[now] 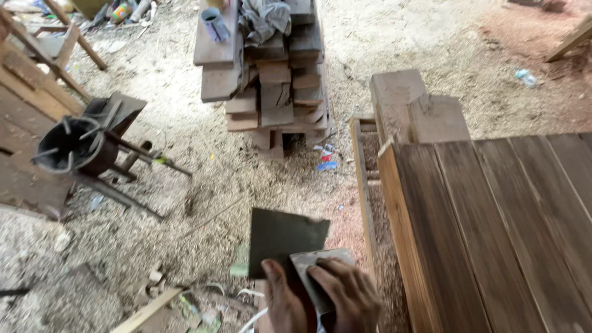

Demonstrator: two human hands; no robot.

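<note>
Low in the middle of the head view, my left hand (280,299) grips a dark sheet of sandpaper (280,237) by its lower edge. My right hand (345,293) lies over a small grey block (311,262) that rests against the sheet, fingers curled on it. Both hands hover over the sawdust-covered ground, just left of a stack of long dark wooden planks (493,228) on the right.
A pile of short boards (271,80) with a cloth (264,17) and a cup (214,23) on top stands ahead. A dark metal bucket on a metal stand (74,148) sits at left beside wooden frames (24,92). Sawdust and scraps cover the ground.
</note>
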